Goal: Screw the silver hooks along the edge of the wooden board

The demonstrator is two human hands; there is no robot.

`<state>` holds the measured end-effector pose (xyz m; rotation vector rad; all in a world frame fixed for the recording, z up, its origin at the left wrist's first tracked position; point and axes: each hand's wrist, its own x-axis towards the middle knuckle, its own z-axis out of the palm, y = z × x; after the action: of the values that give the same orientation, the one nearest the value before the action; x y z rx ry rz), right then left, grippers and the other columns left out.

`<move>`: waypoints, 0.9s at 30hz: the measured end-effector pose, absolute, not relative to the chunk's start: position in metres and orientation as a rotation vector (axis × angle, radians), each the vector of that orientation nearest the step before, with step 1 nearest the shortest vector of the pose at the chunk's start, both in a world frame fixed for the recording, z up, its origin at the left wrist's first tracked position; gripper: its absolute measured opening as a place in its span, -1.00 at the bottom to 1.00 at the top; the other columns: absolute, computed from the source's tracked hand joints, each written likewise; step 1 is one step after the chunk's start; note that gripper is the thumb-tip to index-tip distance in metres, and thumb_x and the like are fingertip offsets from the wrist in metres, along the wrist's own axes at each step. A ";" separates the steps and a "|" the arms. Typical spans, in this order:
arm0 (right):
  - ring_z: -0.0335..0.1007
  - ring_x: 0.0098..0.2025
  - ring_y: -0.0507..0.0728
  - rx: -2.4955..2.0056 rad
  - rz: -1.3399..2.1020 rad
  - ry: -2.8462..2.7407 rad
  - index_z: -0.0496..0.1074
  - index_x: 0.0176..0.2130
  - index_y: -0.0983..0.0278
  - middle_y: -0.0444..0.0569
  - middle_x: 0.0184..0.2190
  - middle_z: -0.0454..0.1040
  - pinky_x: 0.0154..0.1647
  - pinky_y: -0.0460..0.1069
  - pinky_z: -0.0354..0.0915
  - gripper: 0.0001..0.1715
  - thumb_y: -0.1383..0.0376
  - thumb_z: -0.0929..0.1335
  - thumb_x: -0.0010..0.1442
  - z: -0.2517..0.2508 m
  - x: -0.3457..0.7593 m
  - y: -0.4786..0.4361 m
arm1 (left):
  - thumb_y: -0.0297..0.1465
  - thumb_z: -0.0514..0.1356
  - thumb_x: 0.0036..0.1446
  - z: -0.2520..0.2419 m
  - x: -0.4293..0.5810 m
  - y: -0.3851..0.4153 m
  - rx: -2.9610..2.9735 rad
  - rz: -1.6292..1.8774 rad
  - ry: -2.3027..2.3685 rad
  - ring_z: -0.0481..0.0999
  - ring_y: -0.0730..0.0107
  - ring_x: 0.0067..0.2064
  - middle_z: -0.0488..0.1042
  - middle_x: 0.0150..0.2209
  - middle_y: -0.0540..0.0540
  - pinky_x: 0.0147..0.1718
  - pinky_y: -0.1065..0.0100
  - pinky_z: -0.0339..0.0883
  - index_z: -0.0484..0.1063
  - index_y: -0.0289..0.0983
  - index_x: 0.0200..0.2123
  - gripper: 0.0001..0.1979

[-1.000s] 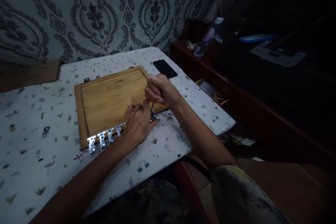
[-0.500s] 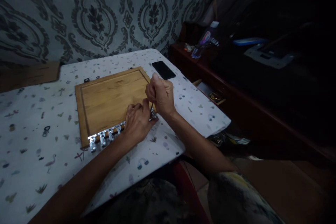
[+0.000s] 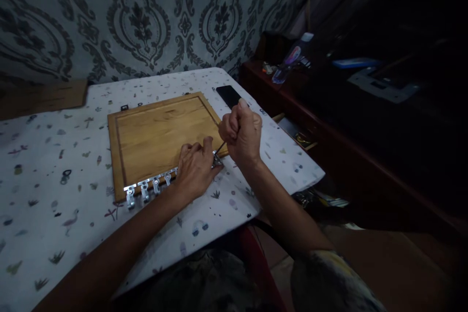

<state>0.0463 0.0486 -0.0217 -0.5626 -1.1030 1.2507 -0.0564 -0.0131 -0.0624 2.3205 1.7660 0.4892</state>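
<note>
A framed wooden panel (image 3: 164,126) lies flat on the table, with a row of silver metal hinges (image 3: 145,190) along its near edge. My left hand (image 3: 195,168) rests over that edge, its thumb and forefinger around the hinge (image 3: 217,160) at the right end. Closed in a fist, my right hand (image 3: 243,134) grips a screwdriver whose thin shaft (image 3: 220,147) slants down to that hinge. The handle is hidden inside the fist.
A white patterned cloth covers the table (image 3: 91,224). Behind my right hand lies a black phone (image 3: 227,95). Brown cardboard (image 3: 47,100) sits at the far left. Off to the right are a plastic bottle (image 3: 290,63) and an open drawer (image 3: 296,131).
My right hand has moved right, away from the left hand, and the screwdriver shaft leans over further. My left hand stays at the same hinge. The view has shifted slightly.
</note>
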 end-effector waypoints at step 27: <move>-0.15 -0.74 -0.09 -0.528 1.170 -1.243 0.08 -0.72 0.21 -0.27 -0.79 -0.03 -0.69 -0.08 -0.12 -0.25 -0.09 0.36 0.26 -0.031 0.046 0.040 | -0.29 0.27 0.21 -0.061 -0.057 -0.014 2.323 0.474 1.762 0.50 0.02 0.03 0.57 -0.12 -0.21 0.04 0.09 0.16 0.10 -0.37 0.15 -0.43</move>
<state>0.0457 0.0404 -0.0313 -0.5277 -1.2427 1.1702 -0.0566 -0.0140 -0.0611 2.3233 1.7618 0.4744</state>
